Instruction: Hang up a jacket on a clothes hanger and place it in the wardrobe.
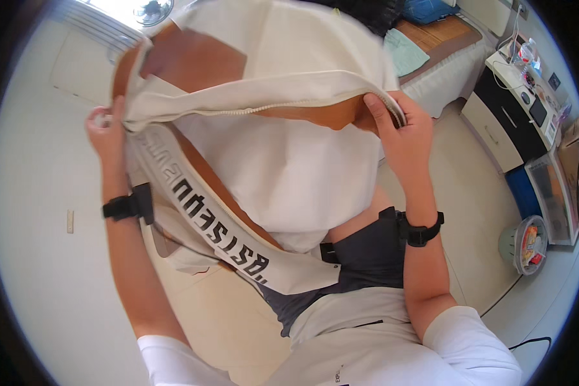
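A white and brown zip-up jacket [315, 51] is held up in front of me, its cloth spread between both hands. My left hand [107, 132] pinches one end of the zipped edge; some of its fingers are hidden behind the cloth. On the other side my right hand [406, 132] grips the same edge, thumb on top and fingers underneath. The white zipper [289, 104] runs in a slack curve from hand to hand. From the left hand a white strip with large black lettering [215, 222] hangs down toward my lap.
Beyond the jacket at the back right is a bed [444, 67] with a brown mat and a pale green cloth [405, 55]. A black and white drawer cabinet [502, 122] stands to the right, with a waste bin [524, 248] nearer. A white wall [38, 193] rises on the left.
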Tool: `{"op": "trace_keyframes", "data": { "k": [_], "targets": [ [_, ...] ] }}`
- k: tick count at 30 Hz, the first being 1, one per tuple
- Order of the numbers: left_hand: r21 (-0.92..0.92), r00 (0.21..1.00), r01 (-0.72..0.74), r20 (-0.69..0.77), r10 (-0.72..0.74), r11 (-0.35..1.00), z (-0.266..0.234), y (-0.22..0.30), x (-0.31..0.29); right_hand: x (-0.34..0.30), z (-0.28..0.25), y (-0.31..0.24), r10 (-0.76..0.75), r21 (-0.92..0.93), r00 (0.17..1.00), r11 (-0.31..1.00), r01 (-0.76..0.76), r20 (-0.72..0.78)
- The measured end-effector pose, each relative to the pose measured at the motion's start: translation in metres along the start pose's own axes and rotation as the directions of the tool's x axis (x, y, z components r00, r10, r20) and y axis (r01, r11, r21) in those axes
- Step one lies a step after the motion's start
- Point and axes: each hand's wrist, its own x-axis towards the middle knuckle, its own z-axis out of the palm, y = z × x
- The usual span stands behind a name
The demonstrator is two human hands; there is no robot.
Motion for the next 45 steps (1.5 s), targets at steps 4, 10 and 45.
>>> {"op": "trace_keyframes", "data": {
  "k": [4,10,45],
  "targets": [
    [-0.113,0.991,0.048,0.133,-0.033,0.992,0.073,-0.073,-0.053,0.002,0.001,0.013,0.196,0.004,0.944,0.979,-0.204,0.266],
    [0.046,0.976,0.116,0.182,-0.122,0.992,0.108,-0.112,-0.097,-0.002,-0.004,0.027,0.205,-0.194,0.745,0.976,-0.103,0.635],
    [-0.217,0.571,-0.116,0.784,0.244,0.969,-0.059,0.134,-0.395,-0.040,0.043,-0.045,-0.240,0.057,0.803,0.967,0.250,0.545]
  ]
}}
